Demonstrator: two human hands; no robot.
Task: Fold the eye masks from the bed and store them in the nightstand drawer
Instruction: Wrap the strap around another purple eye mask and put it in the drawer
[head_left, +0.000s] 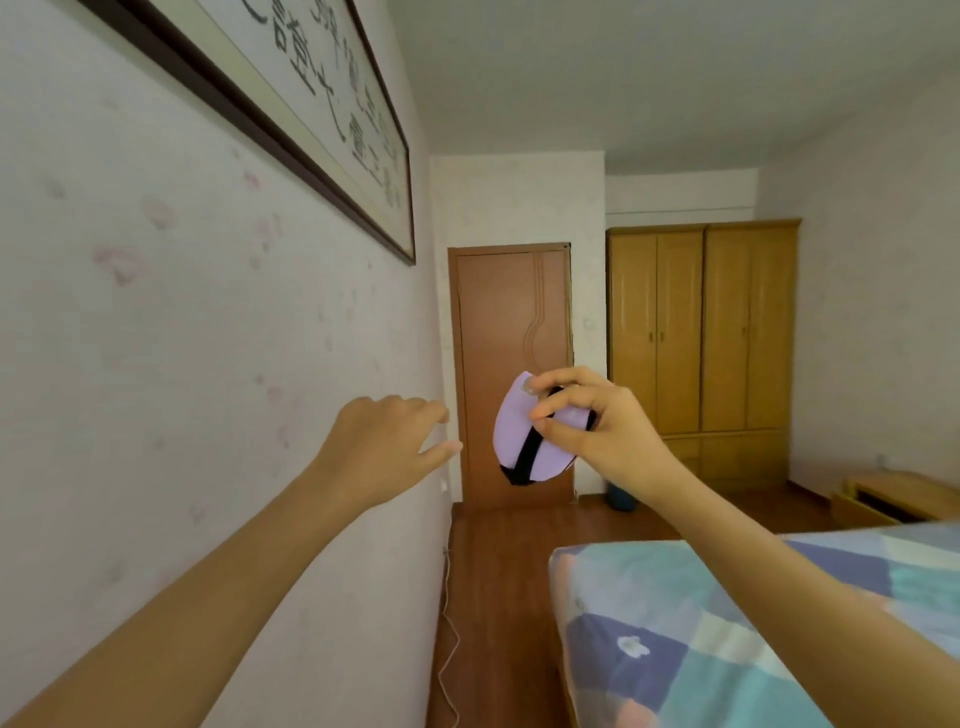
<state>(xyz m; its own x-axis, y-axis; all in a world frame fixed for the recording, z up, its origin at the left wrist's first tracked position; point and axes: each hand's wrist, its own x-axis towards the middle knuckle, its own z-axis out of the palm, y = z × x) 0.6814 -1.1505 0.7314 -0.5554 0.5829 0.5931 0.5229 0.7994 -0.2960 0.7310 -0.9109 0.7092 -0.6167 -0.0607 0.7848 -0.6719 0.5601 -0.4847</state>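
A lilac eye mask (519, 441) with a black strap is folded in half and held up in the air in front of the door. My right hand (592, 423) pinches it by its upper right side, thumb and fingers curled round the fabric and strap. My left hand (387, 449) hovers a short way left of the mask, fingers relaxed and spread, holding nothing and not touching the mask. The bed (691, 629) with a blue and teal checked cover lies at the lower right. No nightstand or drawer is in view.
A papered wall (182, 364) with a long framed picture (322, 119) runs close on the left. A brown door (511, 322) and a wooden wardrobe (701, 332) stand ahead. A white cable (449, 639) trails down the wall onto the wooden floor.
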